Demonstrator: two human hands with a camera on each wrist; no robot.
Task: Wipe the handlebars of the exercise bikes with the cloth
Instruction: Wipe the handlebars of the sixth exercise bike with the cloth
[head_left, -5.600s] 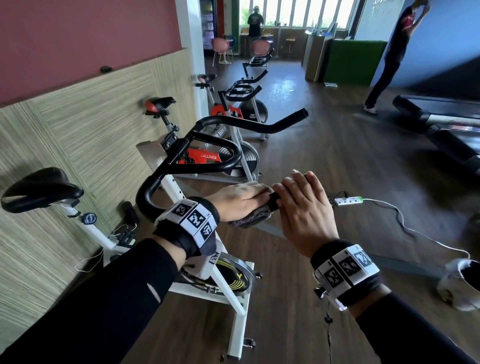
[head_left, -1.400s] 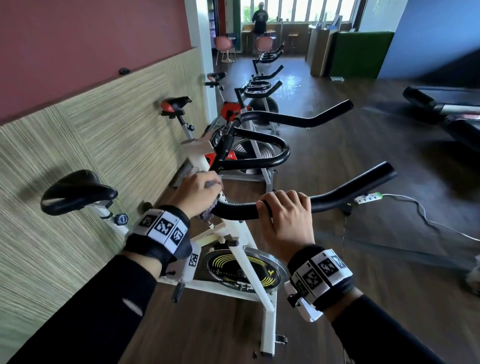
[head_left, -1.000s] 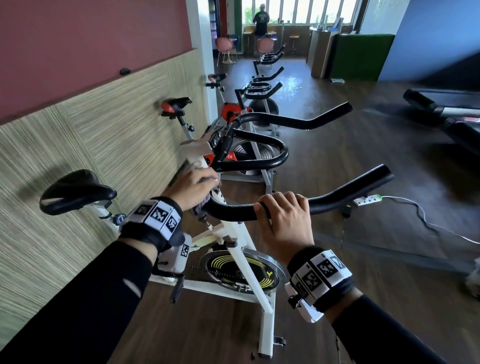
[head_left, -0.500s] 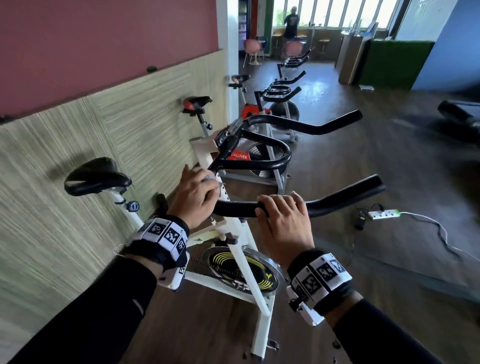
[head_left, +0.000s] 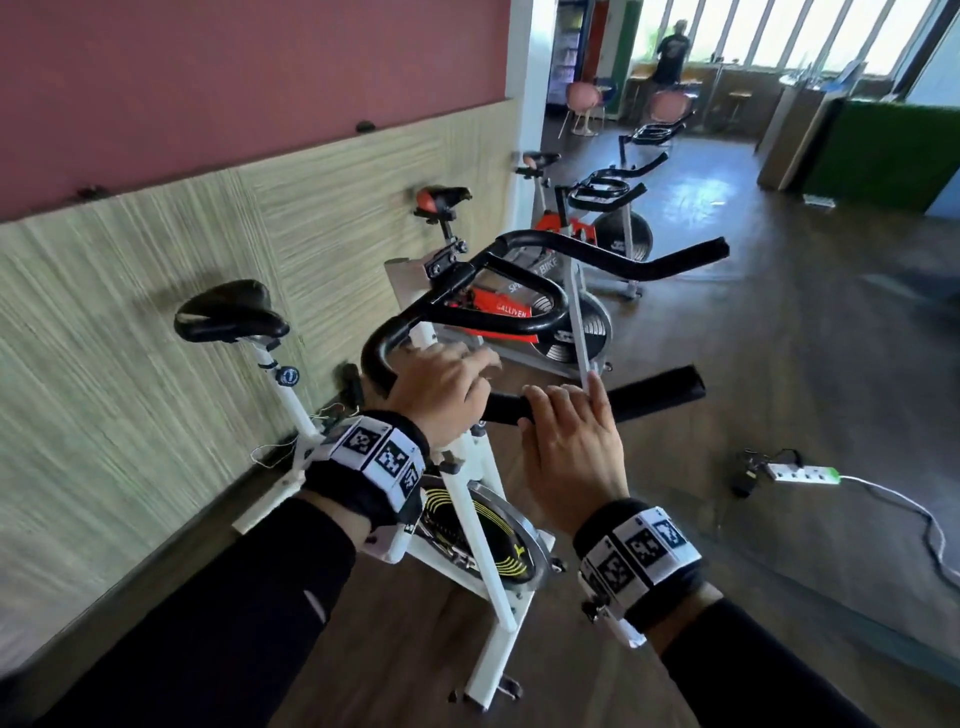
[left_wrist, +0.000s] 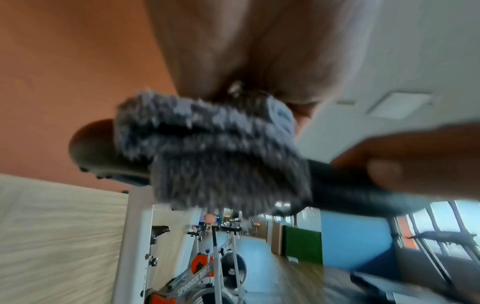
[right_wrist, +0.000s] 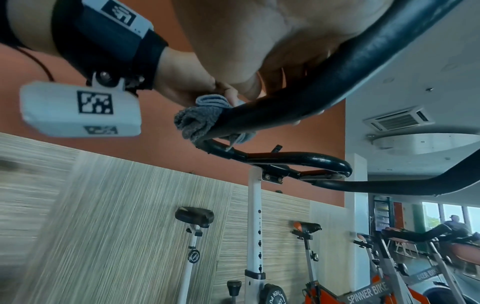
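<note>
Both hands grip the near black handlebar (head_left: 654, 392) of the white exercise bike (head_left: 467, 499): in the head view the left hand (head_left: 441, 392) curls over the bar close to its bend, and the right hand (head_left: 569, 447) wraps the same bar just beside it, fingers (head_left: 550, 400) folded over the top. No cloth shows from this angle; it lies hidden under the left hand. A black saddle (head_left: 228, 312) stands toward the panelled wall (head_left: 130, 312), and further bikes line that wall beyond. A power strip (head_left: 802, 473) lies on the floor to the right. Left wrist view, blurred: the grey cloth (left_wrist: 215, 156) is wrapped around the handlebar (left_wrist: 350, 185) and pressed against it by the palm, with a fingertip of the other hand curled on the bar to its right. Right wrist view: the right palm encloses the bar (right_wrist: 324, 82), and farther along it the left hand (right_wrist: 187, 82) clasps the cloth (right_wrist: 200, 121) bunched around the tube.
</note>
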